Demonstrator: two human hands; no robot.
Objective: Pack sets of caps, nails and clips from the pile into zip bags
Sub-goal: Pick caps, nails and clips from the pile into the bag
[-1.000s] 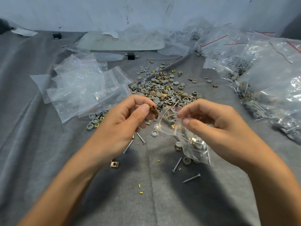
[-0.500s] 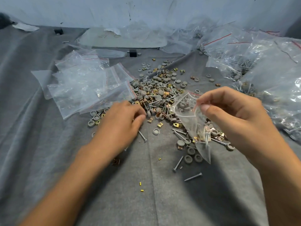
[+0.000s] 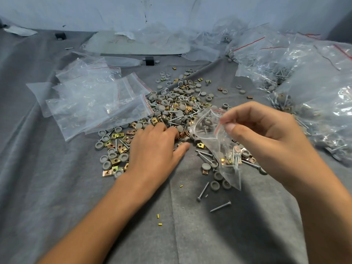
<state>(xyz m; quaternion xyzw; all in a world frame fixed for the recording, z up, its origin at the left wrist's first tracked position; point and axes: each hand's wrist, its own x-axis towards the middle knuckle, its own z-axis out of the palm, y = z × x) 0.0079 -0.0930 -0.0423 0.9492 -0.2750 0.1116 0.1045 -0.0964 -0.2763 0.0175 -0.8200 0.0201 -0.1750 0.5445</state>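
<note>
A pile (image 3: 177,105) of grey caps, silver nails and brass clips lies on the grey cloth in the middle. My right hand (image 3: 266,134) pinches the red-striped rim of a small clear zip bag (image 3: 219,141), which hangs open with caps, nails and clips in its lower end. My left hand (image 3: 158,149) rests palm down on the near edge of the pile, fingertips among the clips and caps. Whether those fingers pinch a piece is hidden.
Empty zip bags (image 3: 91,103) lie stacked at the left of the pile. Filled bags (image 3: 314,88) heap up along the right side. Loose nails (image 3: 221,206), caps and clips (image 3: 114,149) are scattered on the cloth near my hands. A wall stands behind.
My left hand left the bag's mouth and dropped onto the pile. My right hand lifted the bag up and to the right.
</note>
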